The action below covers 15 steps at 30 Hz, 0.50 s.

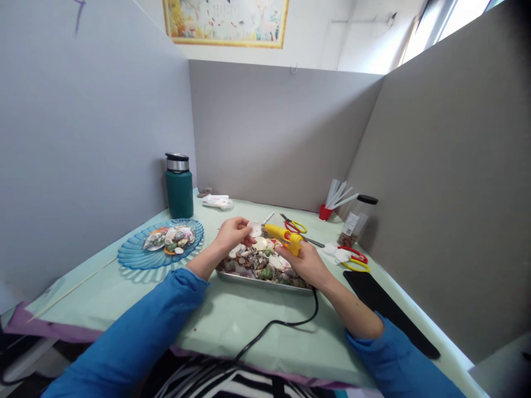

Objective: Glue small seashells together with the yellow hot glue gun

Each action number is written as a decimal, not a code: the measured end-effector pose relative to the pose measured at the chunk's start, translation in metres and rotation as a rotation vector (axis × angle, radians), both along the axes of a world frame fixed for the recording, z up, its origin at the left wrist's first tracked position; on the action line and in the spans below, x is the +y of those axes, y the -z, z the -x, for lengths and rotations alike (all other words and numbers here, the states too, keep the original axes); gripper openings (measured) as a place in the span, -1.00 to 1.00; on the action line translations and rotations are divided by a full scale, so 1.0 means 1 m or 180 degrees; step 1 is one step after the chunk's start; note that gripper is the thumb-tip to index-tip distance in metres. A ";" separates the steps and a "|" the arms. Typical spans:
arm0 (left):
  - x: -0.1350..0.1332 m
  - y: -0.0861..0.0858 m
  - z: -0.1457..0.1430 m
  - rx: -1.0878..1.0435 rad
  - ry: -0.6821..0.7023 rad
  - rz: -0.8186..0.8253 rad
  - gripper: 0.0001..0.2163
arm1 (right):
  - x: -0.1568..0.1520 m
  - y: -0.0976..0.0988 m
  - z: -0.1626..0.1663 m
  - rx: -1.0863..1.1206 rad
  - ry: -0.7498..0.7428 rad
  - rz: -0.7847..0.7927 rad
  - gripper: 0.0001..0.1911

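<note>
Over a shallow metal tray (265, 282) filled with shells and pebbles, my left hand (233, 232) pinches a pale, round, flat shell (255, 229) between thumb and fingers. My right hand (306, 261) is wrapped round the handle of a yellow hot glue gun (286, 236). The gun's nozzle points left and lies close to the pale shell; I cannot tell whether they touch. A black cord (271, 326) runs from the gun toward the table's front edge.
Left stands a blue scalloped plate (128, 255) with shells, and a green bottle (180, 193). Scissors (295, 225), a red cup (325, 212) of glue sticks, a jar (357, 221), more scissors (355, 260) and a black slab (390, 312) lie right. Grey partitions (282, 132) enclose the table.
</note>
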State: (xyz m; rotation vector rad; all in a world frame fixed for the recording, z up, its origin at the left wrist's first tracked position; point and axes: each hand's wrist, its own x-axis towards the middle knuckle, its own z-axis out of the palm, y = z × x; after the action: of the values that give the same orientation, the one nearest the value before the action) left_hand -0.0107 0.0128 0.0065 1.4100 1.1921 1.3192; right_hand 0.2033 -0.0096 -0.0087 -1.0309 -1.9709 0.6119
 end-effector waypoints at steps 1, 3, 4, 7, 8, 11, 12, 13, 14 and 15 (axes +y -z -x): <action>-0.001 -0.001 0.000 -0.0090 -0.0022 0.0028 -0.90 | 0.000 0.000 0.000 0.0007 -0.0012 -0.0014 -0.65; -0.004 -0.005 0.000 -0.0232 -0.0074 0.0064 -0.89 | 0.000 0.001 0.000 0.0019 -0.0031 0.0003 -0.66; -0.006 -0.007 -0.001 -0.0285 -0.0093 0.0087 -0.89 | 0.000 0.001 -0.001 0.0019 -0.0033 0.0027 -0.66; -0.009 -0.011 -0.001 -0.0382 -0.0082 0.0174 -0.88 | 0.000 0.002 -0.001 0.0054 -0.0055 0.0031 -0.66; -0.010 -0.011 -0.001 -0.0402 -0.0076 0.0209 -0.88 | 0.000 0.002 -0.001 0.0065 -0.0064 0.0010 -0.66; -0.010 -0.011 -0.001 -0.0443 -0.0065 0.0272 -0.90 | 0.000 0.003 -0.001 0.0045 -0.0077 -0.0045 -0.65; -0.009 -0.011 -0.001 -0.0448 -0.0055 0.0277 -0.91 | 0.000 0.003 -0.001 0.0030 -0.0072 -0.0063 -0.65; -0.008 -0.010 -0.001 -0.0449 -0.0036 0.0280 -0.91 | 0.000 0.003 0.000 0.0022 -0.0070 -0.0072 -0.65; -0.008 -0.009 0.000 -0.0454 -0.0010 0.0277 -0.92 | -0.001 0.002 0.000 0.0025 -0.0070 -0.0074 -0.65; -0.007 -0.009 0.000 -0.0462 0.0017 0.0274 -0.92 | -0.001 0.001 0.000 0.0034 -0.0069 -0.0069 -0.65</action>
State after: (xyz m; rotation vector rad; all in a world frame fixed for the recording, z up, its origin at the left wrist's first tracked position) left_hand -0.0111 0.0056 0.0153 1.2341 1.1342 1.3271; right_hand 0.2035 -0.0105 -0.0095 -0.9922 -1.9776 0.6054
